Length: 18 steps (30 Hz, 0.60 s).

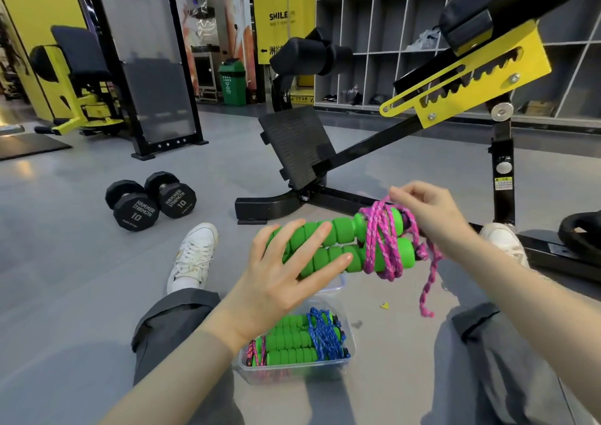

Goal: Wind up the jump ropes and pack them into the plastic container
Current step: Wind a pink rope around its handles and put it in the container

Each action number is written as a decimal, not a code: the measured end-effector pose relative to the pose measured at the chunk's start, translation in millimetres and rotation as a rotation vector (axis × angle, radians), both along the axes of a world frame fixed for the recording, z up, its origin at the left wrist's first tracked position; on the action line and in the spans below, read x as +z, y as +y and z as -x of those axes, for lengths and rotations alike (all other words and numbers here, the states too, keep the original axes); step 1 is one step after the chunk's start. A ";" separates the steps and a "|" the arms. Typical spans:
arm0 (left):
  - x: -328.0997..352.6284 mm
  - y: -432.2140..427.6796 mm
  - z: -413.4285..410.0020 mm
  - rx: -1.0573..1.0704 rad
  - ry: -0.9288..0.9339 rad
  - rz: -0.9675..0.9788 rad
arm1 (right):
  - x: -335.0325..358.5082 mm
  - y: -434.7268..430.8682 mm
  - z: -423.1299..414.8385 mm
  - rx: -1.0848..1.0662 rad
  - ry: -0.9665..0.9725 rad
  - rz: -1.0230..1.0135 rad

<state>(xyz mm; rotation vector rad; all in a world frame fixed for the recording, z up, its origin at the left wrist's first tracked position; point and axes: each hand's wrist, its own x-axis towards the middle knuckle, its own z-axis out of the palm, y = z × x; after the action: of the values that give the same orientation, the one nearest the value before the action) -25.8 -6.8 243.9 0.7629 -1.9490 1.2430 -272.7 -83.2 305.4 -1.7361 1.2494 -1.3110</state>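
Note:
A pink jump rope [380,245] with two green foam handles [341,245] hangs in the air above the container, its cord coiled around the handles' right ends. The spread, straight fingers of my left hand [286,271] lie across the handles' left half; the thumb is hidden. At the top of the coil my right hand [429,216] pinches the cord, and a loose pink tail [427,291] dangles below. The clear plastic container [346,364] stands on the floor between my legs. It holds a wound blue rope [325,333] with green handles and another pink rope [255,354].
Two black 10 dumbbells [151,203] lie on the grey floor to the left. A black and yellow bench frame [357,196] stands just beyond my hands. My white shoes [193,255] and grey trouser legs flank the container. A small yellow scrap [385,306] lies nearby.

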 end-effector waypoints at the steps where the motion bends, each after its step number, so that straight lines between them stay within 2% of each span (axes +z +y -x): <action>1: 2.9 -1.4 3.0 -0.006 0.024 0.014 | -10.1 7.7 -4.3 0.038 -0.045 -0.025; 6: 6.2 -5.9 5.5 0.043 0.055 0.003 | -59.8 37.3 -24.3 -0.020 -0.203 -0.221; 8: 1.6 -9.6 2.5 0.101 0.075 -0.033 | -70.3 43.9 -31.3 0.050 -0.300 -0.257; 11: -5.4 -17.3 -5.6 0.209 0.093 -0.067 | -74.7 53.3 -39.4 0.185 -0.332 -0.321; 14: -10.4 -20.5 -11.9 0.250 0.050 -0.061 | -70.1 58.3 -38.3 0.260 -0.239 -0.372; 18: -13.3 -26.4 -19.8 0.305 0.034 -0.023 | -63.9 68.9 -30.2 0.361 0.016 -0.422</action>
<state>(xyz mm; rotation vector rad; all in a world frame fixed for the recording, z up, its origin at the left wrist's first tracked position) -6.0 -33.2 230.6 1.1176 -1.8704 1.3751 -242.5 -14.3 241.5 -1.5719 1.0635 -0.7630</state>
